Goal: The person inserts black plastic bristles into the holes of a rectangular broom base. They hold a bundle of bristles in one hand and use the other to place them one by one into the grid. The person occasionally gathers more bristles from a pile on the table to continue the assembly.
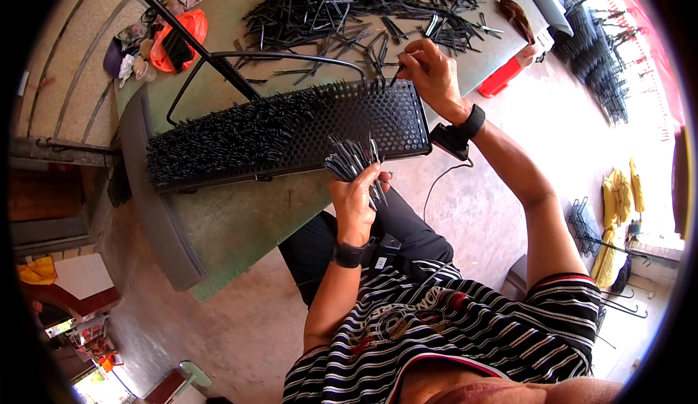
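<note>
In front of me on the table lies a long black tray (363, 117) with rows of round holes. Slim black pieces (218, 142) stand packed in its left part and along the far edge, while the near right holes are bare. My left hand (355, 204) is closed around a fanned bundle of slim dark pointed pieces (347, 160), just off the tray's near edge. At the far right corner of the tray, my right hand (434, 77) pinches one slim black piece (397, 77) over the holes. The exact kind of these pieces is too small to tell.
A large heap of the same black pieces (349, 0) covers the far side of the green table (247, 222). A black metal bar (182, 29) slants over the tray's left. An orange bag (190, 29) sits at far left. A cable (430, 193) hangs by my right wrist.
</note>
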Motion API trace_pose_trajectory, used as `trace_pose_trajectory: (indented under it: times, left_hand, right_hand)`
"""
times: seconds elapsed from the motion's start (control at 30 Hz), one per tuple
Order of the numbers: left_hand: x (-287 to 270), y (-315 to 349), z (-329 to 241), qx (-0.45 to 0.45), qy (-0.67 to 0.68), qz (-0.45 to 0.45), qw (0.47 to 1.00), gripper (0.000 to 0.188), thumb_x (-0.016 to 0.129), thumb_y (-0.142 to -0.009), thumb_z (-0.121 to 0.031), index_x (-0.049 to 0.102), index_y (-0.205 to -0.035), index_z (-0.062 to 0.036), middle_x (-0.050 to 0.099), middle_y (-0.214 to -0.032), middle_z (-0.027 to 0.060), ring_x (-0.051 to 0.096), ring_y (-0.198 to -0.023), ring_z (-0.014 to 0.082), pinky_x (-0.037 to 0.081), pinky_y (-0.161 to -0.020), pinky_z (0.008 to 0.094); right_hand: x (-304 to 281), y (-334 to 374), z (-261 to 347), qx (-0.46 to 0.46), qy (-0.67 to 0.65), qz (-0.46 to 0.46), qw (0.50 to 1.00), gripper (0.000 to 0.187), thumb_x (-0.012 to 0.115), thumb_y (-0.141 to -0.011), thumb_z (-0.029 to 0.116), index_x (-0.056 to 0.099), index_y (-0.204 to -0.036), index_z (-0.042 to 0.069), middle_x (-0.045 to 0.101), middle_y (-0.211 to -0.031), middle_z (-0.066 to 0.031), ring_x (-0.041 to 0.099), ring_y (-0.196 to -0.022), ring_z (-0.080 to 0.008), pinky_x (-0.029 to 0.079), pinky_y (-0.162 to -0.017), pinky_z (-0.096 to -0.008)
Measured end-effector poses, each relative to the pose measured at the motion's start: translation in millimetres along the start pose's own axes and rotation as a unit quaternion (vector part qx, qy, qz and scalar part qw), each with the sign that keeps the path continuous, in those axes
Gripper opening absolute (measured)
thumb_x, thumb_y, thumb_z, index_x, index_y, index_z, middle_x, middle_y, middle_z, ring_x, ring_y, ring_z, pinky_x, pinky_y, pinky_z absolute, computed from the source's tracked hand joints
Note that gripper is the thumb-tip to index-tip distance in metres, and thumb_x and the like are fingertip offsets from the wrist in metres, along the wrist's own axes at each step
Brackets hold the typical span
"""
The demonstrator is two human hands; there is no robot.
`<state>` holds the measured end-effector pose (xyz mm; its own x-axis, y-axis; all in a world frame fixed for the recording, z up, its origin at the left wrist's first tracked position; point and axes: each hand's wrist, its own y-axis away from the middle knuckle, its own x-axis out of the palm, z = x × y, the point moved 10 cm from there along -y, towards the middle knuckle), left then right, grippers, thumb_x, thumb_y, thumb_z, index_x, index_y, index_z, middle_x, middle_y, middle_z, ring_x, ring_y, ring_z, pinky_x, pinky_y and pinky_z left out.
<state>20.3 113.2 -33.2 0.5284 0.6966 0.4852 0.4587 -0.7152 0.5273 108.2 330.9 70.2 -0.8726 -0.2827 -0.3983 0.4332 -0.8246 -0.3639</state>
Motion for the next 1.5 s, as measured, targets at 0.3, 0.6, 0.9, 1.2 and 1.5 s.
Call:
trace_pose_trajectory:
  times: [0.3, 0.6, 0.9, 1.2, 1.5]
  left_hand:
    - [-6, -4, 1, -0.015, 0.011, -0.007, 1.000, 0.017, 0.066, -0.076, 0.001, 0.063, -0.093, 0.0033, 0.066, -0.082, 0.0108, 0.065, -0.065, 0.0231, 0.053, -0.052, 0.0317]
    - [11, -7, 4, -0.001, 0.046, 0.018, 0.999, 0.014, 0.067, -0.076, 0.006, 0.062, -0.089, 0.0027, 0.066, -0.079, 0.0101, 0.065, -0.062, 0.0209, 0.051, -0.049, 0.0293]
    - [4, -4, 6, -0.007, 0.004, 0.014, 1.000, 0.014, 0.057, -0.072, 0.012, 0.059, -0.085, 0.0053, 0.063, -0.078, 0.0123, 0.065, -0.059, 0.0222, 0.053, -0.048, 0.0313]
    - [2, -6, 2, 0.000, 0.053, -0.009, 0.999, 0.022, 0.060, -0.073, 0.010, 0.057, -0.094, 0.0035, 0.062, -0.077, 0.0112, 0.064, -0.056, 0.0231, 0.052, -0.046, 0.0313]
    - [0, -7, 2, -0.014, 0.060, -0.006, 0.998, 0.022, 0.061, -0.074, 0.008, 0.058, -0.095, 0.0022, 0.062, -0.077, 0.0110, 0.063, -0.054, 0.0238, 0.051, -0.045, 0.0319]
  right_hand:
    - [23, 4, 13, -0.160, 0.189, 0.105, 0.963, 0.010, 0.061, -0.082, 0.008, 0.059, -0.084, -0.001, 0.061, -0.069, -0.0154, 0.062, -0.060, -0.0284, 0.047, -0.053, -0.0341]
    - [65, 70, 16, 0.154, -0.066, 0.364, 0.916, 0.019, 0.067, -0.083, 0.016, 0.066, -0.085, -0.004, 0.065, -0.068, -0.0060, 0.059, -0.052, -0.0089, 0.048, -0.046, -0.0212]
    - [-17, 12, 12, 0.004, -0.059, 0.000, 0.998, 0.012, 0.056, -0.088, 0.004, 0.054, -0.097, -0.003, 0.067, -0.075, -0.0113, 0.068, -0.066, -0.0149, 0.052, -0.055, -0.0234]
    - [-9, 11, 10, -0.086, 0.051, 0.006, 0.995, 0.010, 0.055, -0.088, 0.004, 0.051, -0.098, 0.001, 0.065, -0.073, -0.0116, 0.069, -0.068, -0.0183, 0.052, -0.055, -0.0258]
    - [17, 12, 10, -0.186, 0.222, 0.125, 0.949, 0.009, 0.058, -0.085, 0.007, 0.059, -0.086, -0.002, 0.063, -0.072, -0.0155, 0.065, -0.060, -0.0257, 0.050, -0.055, -0.0338]
